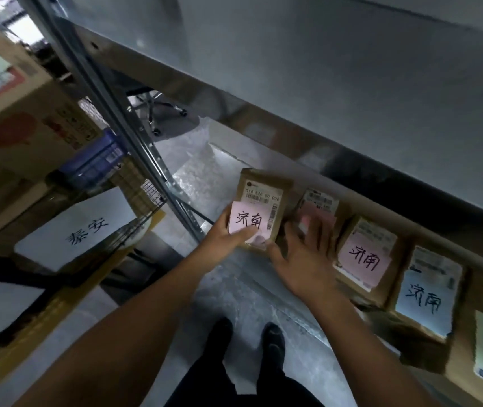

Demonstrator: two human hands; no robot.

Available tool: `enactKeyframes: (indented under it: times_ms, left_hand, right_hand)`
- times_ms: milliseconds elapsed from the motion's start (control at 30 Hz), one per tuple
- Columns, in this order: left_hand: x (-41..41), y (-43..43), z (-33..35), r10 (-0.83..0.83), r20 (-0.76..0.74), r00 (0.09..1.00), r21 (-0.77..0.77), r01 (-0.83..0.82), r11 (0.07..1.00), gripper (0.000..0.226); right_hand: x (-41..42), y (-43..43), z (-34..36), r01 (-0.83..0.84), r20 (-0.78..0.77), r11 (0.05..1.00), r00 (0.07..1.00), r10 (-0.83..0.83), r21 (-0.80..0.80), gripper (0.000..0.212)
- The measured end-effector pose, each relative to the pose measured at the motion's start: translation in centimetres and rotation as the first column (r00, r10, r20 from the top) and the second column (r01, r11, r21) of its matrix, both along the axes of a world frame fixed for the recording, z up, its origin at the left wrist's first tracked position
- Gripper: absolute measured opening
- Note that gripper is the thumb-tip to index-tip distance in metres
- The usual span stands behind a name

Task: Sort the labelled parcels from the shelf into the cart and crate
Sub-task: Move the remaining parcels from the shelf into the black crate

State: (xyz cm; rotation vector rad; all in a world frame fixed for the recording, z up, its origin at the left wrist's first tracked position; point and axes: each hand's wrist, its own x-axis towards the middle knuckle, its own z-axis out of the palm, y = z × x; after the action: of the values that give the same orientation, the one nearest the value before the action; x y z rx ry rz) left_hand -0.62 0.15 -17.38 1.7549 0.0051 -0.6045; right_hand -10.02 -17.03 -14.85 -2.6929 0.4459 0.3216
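Head view. My left hand [225, 235] grips the parcel [263, 198] at the left end of the row on the shelf [337, 92], close beside the upright post [134, 133]: the thumb lies across the front and the fingers curl behind. Whether the parcel has left the shelf board I cannot tell. My right hand [307, 259] is open, its straight, spread fingers resting flat on the neighbouring parcel [321, 201], holding nothing. The parcel is a small brown cardboard box with a white printed barcode label and a pink note [246, 221] handwritten 济南 stuck over its lower left corner. I judge it light and stiff enough for one hand, with dry card that should not slip. The best hold is on the box's side edges, because the paper note looks loosely attached and could peel or crease under the thumb. Further right stand a pink-noted parcel [363, 254] and a blue-noted parcel [428, 292], both marked 济南. Left of the post are a wire cart [146, 195] with a white sign [78, 227] and a blue crate [96, 160].
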Motion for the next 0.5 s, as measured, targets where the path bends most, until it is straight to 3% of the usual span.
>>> enactKeyframes:
  times_ms: [233, 367, 500]
  left_hand:
    - [-4.8, 0.5, 0.7, 0.244, 0.023, 0.970, -0.058, -0.242, 0.969, 0.060]
    - [-7.6, 2.7, 2.0, 0.351, -0.021, 0.936, -0.169, -0.350, 0.921, 0.047]
    - [-10.2, 7.1, 3.6, 0.448, -0.047, 0.893, -0.261, -0.444, 0.857, 0.063]
  right_hand:
    - [-0.6, -0.4, 1.9, -0.049, 0.134, 0.989, 0.991, 0.030, 0.141, 0.094]
    - [-0.5, 1.6, 3.4, -0.156, 0.188, 0.957, 0.976, 0.111, 0.244, 0.091]
    - [0.0, 6.8, 4.8, -0.281, 0.262, 0.859, 0.948, 0.179, 0.428, 0.074]
